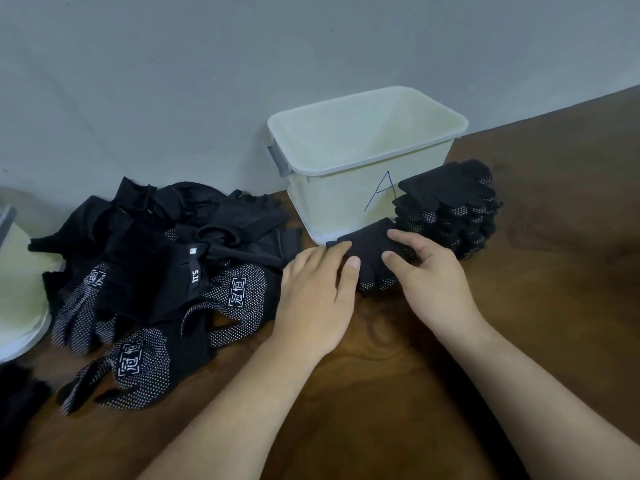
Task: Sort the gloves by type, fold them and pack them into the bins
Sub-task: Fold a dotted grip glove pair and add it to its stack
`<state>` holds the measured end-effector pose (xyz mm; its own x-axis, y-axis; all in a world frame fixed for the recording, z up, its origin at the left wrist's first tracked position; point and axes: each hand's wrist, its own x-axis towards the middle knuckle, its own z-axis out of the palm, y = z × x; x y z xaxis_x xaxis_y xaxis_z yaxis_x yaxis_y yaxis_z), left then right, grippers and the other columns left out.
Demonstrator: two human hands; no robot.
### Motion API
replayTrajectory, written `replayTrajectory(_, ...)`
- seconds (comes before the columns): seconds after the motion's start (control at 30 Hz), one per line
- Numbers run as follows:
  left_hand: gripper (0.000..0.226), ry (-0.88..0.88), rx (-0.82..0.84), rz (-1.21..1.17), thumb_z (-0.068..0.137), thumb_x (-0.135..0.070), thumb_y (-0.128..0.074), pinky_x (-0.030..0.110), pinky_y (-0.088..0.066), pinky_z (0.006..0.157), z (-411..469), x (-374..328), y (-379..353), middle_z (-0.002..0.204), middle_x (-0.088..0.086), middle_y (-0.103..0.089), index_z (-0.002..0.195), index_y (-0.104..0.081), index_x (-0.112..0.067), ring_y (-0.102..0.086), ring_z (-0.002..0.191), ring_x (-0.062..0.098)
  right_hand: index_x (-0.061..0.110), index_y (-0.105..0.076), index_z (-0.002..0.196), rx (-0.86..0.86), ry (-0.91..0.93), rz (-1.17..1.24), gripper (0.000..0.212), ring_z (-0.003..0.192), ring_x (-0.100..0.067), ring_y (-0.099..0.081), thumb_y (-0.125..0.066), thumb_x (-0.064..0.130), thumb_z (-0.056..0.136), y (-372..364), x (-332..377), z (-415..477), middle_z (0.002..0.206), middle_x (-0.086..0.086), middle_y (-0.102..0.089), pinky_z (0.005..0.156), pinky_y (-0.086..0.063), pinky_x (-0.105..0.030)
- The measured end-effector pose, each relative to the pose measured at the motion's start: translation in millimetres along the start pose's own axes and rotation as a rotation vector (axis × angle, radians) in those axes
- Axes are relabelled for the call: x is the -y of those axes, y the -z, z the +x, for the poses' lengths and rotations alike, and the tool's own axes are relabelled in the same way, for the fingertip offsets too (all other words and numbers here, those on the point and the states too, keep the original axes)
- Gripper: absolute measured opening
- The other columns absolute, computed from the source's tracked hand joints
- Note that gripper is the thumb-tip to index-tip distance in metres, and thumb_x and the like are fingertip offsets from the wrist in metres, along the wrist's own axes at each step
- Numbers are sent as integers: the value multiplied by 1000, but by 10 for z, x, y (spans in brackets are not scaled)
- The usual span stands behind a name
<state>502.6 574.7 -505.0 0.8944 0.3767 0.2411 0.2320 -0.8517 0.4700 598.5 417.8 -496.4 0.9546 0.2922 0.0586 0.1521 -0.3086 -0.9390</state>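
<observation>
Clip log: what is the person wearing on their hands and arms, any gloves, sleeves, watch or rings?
Nothing visible. The left hand and right hand are bare: no gloves, rings or watch. Both forearms are uncovered as far as the frame's bottom edge; no sleeve shows.

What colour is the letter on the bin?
Blue, a handwritten A on the pale bin, head view.

left hand (315,296): palm down, fingers straight | right hand (429,282): palm down, fingers spread | thumbs facing
</observation>
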Motion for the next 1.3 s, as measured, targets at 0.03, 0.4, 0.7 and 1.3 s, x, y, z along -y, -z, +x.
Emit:
replayTrajectory(0.03,63,-2,3,26,107,-61,-17,35,-20,124,-1,1,-16,147,-12,-56,154,-50,-35,-36,144,9,35,-69,137,8,12,-35,36,46,-4,-47,-70,30,101,8,11,-15,58,7,-65,51,-43,-13)
replayTrajectory(0.4,52,-58,-65,143,110,-53,-32,46,-18,127,-116,-2,13,173,4,-27,158,-44,-36,-15,160,22,32,-61,135,-47,225,-446,34,118,-16,-53,-56,46,105,40,-10,-277,138,12,-57,99,-50,-38)
replayTrajectory(0.7,13,-135,-180,-18,103,-30,-65,34,-37,110,-660,238,305,126,-15,-63,108,-77,-30,-50,127,10,20,-69,127,-47,553,-513,27,120,-13,-49,-68,22,100,-29,25,-508,136,8,-57,104,-41,-23)
replayTrajectory(1.3,13,59,-296,-13,87,-24,-73,29,-47,99,-2014,1499,1457,98,-24,-69,90,-84,-30,-59,100,6,26,-72,125,210,797,-640,27,125,-16,-56,-66,29,99,-1367,440,-1119,134,12,-62,94,-50,-41)
